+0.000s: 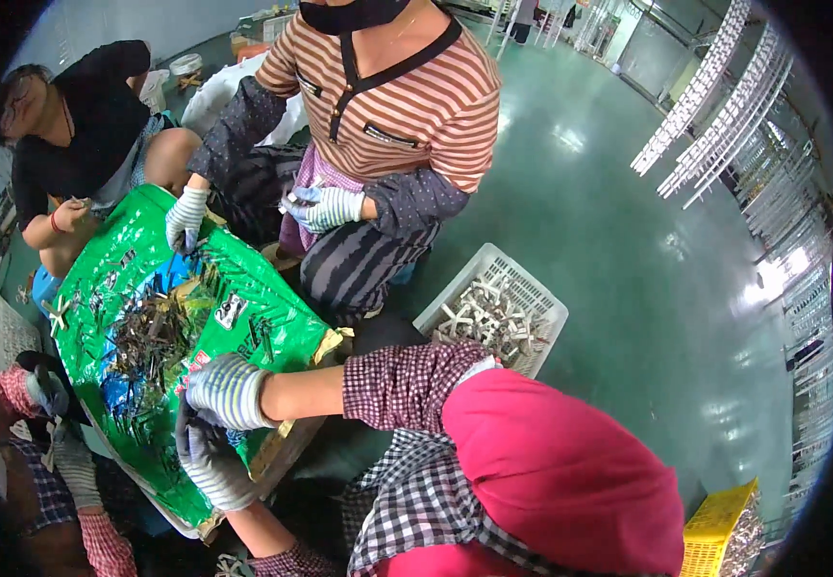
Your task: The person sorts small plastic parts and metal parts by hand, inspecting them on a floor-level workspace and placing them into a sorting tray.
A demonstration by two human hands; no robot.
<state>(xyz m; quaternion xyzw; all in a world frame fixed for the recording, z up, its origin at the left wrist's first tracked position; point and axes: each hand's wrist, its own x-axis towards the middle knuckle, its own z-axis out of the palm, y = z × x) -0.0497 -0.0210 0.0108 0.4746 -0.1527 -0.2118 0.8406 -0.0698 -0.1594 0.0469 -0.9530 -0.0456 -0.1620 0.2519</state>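
Observation:
My right hand [231, 390], in a striped white-and-blue knit glove, is closed at the near right side of a table covered with a green plastic sheet [286, 332]. Just below it my left hand [214, 464], in a grey and striped glove, is closed too. The fingers of both hands meet or almost meet. What they hold is too small and hidden to make out. Beyond them a loose pile of thin dark strips [152, 332] lies on the sheet, over a blue patch.
Across the table a co-worker in a striped shirt [378, 106] holds small pieces in gloved hands. Another sits far left [89, 125]; gloved hands [75, 462] show lower left. A white crate [553, 317] of pale pieces and a yellow crate [709, 539] stand on the green floor.

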